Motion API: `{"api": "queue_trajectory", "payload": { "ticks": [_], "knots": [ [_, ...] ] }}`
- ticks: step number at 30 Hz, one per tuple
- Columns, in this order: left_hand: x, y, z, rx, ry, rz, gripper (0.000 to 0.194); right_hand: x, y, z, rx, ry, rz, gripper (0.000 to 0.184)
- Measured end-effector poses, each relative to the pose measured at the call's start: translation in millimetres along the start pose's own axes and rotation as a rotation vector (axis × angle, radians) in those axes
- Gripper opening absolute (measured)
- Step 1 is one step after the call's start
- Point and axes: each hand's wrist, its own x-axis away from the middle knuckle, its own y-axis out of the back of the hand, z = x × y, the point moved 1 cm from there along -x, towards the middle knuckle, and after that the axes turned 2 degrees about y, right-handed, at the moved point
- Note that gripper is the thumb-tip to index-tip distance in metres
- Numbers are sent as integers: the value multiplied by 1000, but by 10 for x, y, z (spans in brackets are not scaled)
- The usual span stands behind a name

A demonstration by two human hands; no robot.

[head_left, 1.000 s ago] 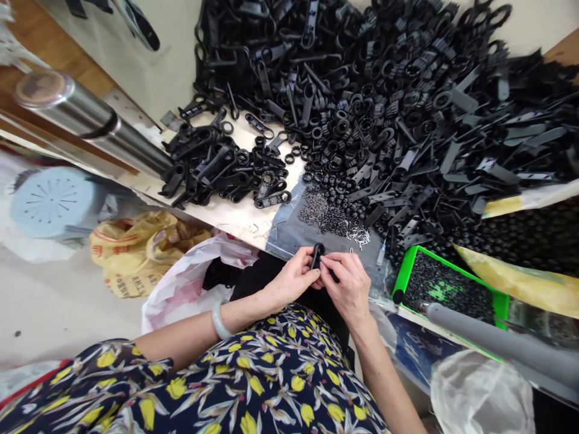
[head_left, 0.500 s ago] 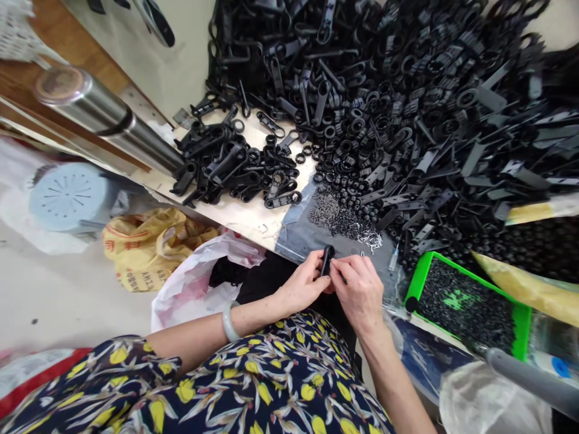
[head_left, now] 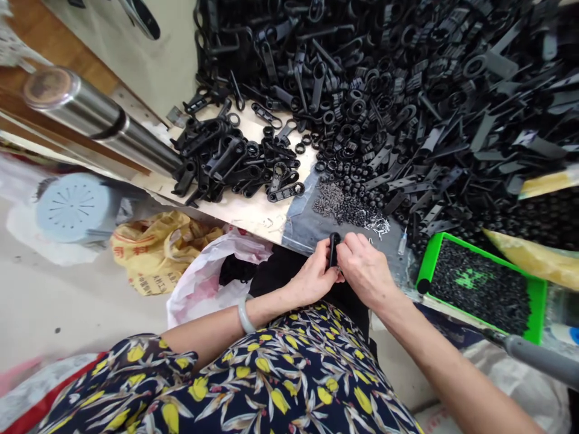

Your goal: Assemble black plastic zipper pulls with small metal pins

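Observation:
My left hand point(head_left: 315, 275) is closed around a black plastic part point(head_left: 333, 248), held upright just off the table's front edge. The part is narrow with a rounded top end; its lower portion is hidden by fingers. Pressed up against its right side is my right hand point(head_left: 365, 268), fingers pinched together. Whatever those fingertips grip is too small or hidden to make out. Just beyond the hands, a grey mat point(head_left: 302, 226) bears small metal pins point(head_left: 379, 224), tiny black pieces point(head_left: 355, 215) and small brownish pieces point(head_left: 329, 199).
A big heap of black plastic parts point(head_left: 362, 78) covers the table's far side. To the left lie a smaller pile point(head_left: 230, 154) and a steel flask point(head_left: 104, 120). On the right are a green tray point(head_left: 427, 260) of black bits and a small syringe-like tube point(head_left: 402, 242).
My right hand has turned and shifted, its forearm now slanting further to the right. The black part stays in my left hand, slightly higher in view. The camera view has shifted slightly.

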Motion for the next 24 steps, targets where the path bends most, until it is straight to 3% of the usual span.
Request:
{"api": "queue_trajectory", "payload": {
  "ticks": [7, 15, 24],
  "knots": [
    [-20, 38, 6, 212, 23, 34, 59, -21, 72, 201, 30, -4, 107, 21],
    [-7, 108, -55, 323, 97, 82, 57, 343, -146, 422, 228, 5, -68, 33],
    [-43, 43, -133, 290, 147, 16, 37, 338, -249, 162, -6, -6, -246, 15]
  ]
}}
